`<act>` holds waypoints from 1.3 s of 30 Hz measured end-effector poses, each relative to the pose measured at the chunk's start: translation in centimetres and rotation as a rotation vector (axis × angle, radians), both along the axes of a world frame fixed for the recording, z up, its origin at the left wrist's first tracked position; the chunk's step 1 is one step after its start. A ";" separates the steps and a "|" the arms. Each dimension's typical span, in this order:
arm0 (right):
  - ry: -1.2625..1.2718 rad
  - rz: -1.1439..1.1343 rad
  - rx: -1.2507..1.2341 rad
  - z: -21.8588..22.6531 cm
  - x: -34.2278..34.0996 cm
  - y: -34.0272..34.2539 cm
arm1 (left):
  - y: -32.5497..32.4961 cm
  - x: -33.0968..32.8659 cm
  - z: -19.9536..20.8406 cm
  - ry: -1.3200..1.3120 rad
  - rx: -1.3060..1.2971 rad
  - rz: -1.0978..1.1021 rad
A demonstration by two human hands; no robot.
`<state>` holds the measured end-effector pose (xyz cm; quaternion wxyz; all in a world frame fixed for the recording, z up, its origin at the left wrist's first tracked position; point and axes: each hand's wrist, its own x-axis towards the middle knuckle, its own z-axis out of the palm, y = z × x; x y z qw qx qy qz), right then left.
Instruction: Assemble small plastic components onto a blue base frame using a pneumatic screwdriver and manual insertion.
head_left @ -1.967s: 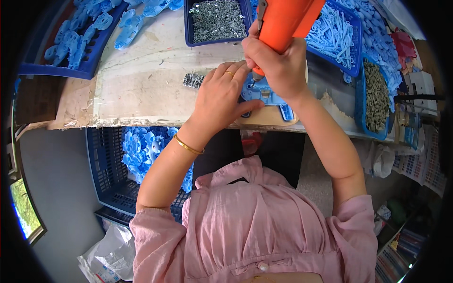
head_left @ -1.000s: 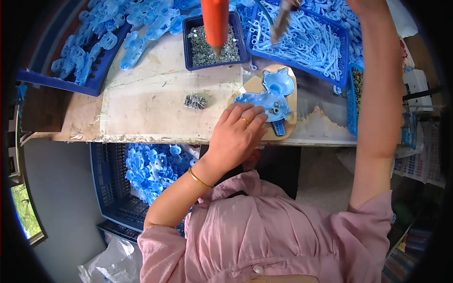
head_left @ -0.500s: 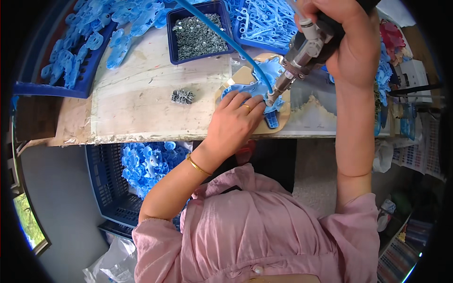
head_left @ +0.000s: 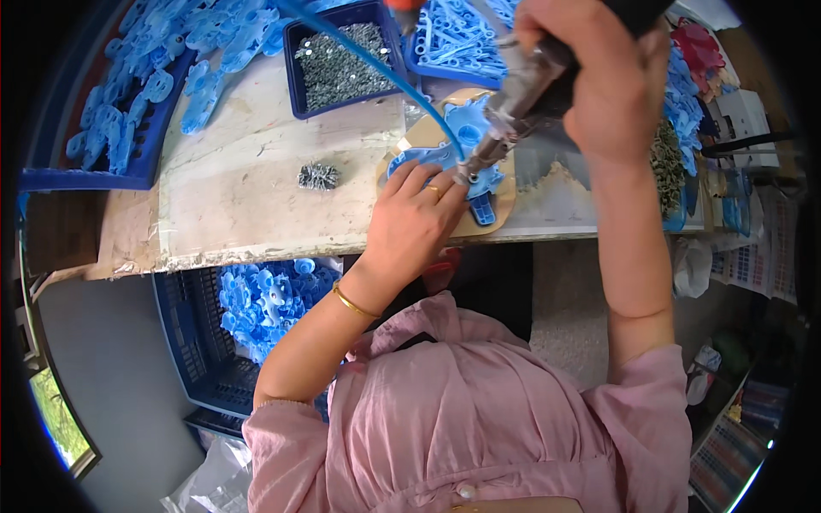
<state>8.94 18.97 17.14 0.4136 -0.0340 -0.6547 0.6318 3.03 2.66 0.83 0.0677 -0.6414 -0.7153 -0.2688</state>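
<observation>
Since two seconds earlier, your right hand (head_left: pixel 616 94) had exchanged the orange driver (head_left: pixel 404 5) for a metal-nosed tool (head_left: pixel 532 85), wrapping its dark grip; the driver now showed at the top edge. The blue shell (head_left: pixel 469 124) lay on the beige board (head_left: pixel 422 131), just beyond your left hand (head_left: pixel 415 214), whose slightly parted fingers covered its near left edge. With that thumb hidden, I couldn't tell whether you pinched the shell. Below your right hand, the tool's nose sloped down beside your left fingertips, over the shell.
</observation>
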 end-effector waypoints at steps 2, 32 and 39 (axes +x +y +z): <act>0.673 0.493 0.041 -3.1 -3.4 3.0 | 0.4 0.3 0.4 -0.015 -0.043 -0.021; -0.966 -0.670 1.598 -10.0 -2.7 31.6 | -11.3 -3.1 13.7 -0.320 -0.621 0.175; -0.587 -0.620 0.836 -5.4 1.2 25.9 | -1.7 -1.7 11.0 -0.195 -0.191 -0.205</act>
